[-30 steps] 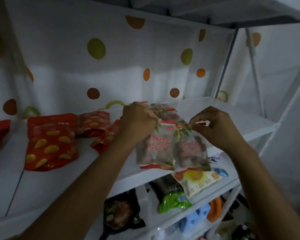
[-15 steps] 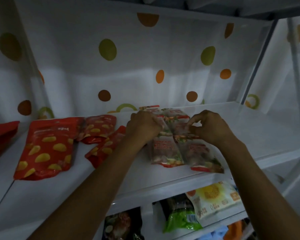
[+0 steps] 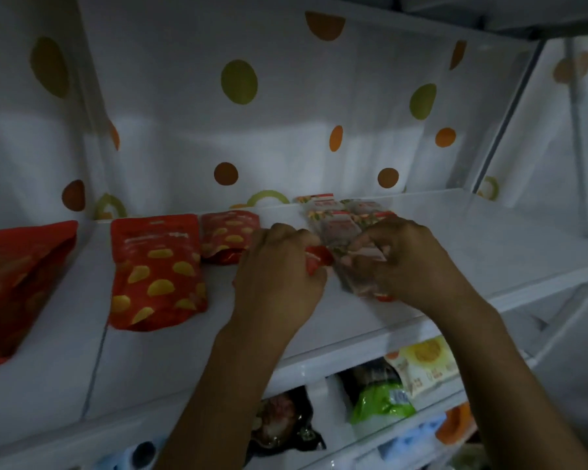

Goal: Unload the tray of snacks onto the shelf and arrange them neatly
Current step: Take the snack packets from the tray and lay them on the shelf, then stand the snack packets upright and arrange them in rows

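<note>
Head view looks up at a white shelf (image 3: 370,320), where the clear snack packets (image 3: 340,225) with red-and-green printing lie flat in a short overlapping run toward the spotted backing. The right hand (image 3: 411,262) is curled over the nearest of them, fingers closed on its top edge and pressing it down onto the board, most likely so that it lines up with the packets behind it. The left hand (image 3: 279,276) sits just beside it, fingers bent around a red packet corner (image 3: 318,259) (whether this belongs to the clear packets or to a red pouch underneath, I cannot tell); it seems to be steadying that side while the other hand squares the row.

To the left, the red pouches with yellow chips (image 3: 157,269) lie flat in their own group, one large in front, a smaller one (image 3: 230,237) behind it, and another red pouch (image 3: 17,283) at the far left, which suggests sorting by kind. Below the shelf's front lip, a lower tier holds a green packet (image 3: 381,401), a pale yellow packet (image 3: 421,362) and a dark packet (image 3: 282,418). No tray is clearly visible, so how much remains to unload cannot be judged.
</note>
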